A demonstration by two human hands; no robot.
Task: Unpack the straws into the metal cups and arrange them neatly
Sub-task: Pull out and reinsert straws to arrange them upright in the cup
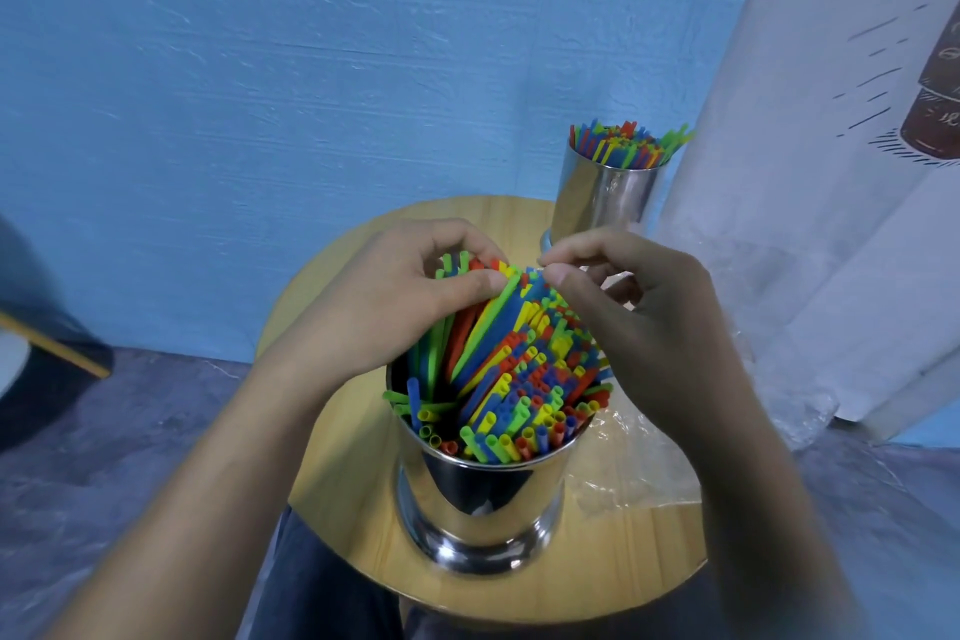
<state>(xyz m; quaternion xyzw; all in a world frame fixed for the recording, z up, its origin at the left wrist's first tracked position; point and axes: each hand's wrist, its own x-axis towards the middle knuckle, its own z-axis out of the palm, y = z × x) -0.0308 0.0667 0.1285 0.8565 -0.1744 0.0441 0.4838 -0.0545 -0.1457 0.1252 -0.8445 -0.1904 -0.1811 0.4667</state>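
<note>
Showing at the bottom edge, dark trousers (322, 587) meet a round wooden table (623, 582), and crumpled clear plastic wrap (634, 457) lies on its right side, just beside the near metal cup (478, 494). Both forearms cross the table's front and hide part of it. A white printed sheet (805, 172) hangs on the right, against a blue wall (311, 68). The left hand (410, 296) curls its fingers round the far upper ends of the straws (519, 379), thumb pressed on their near side. The right hand (634, 317) pinches a few straw tips between thumb and forefinger, its other fingers loosely curled. These straws stand in the near cup with their long axes leaning up and away from the person, open ends upward, and a few at the left rim splay sideways. Beyond, at the table's back edge, the far metal cup (597, 203) holds its bundle of straws (623, 146) nearly upright, fanning slightly at the top.
</note>
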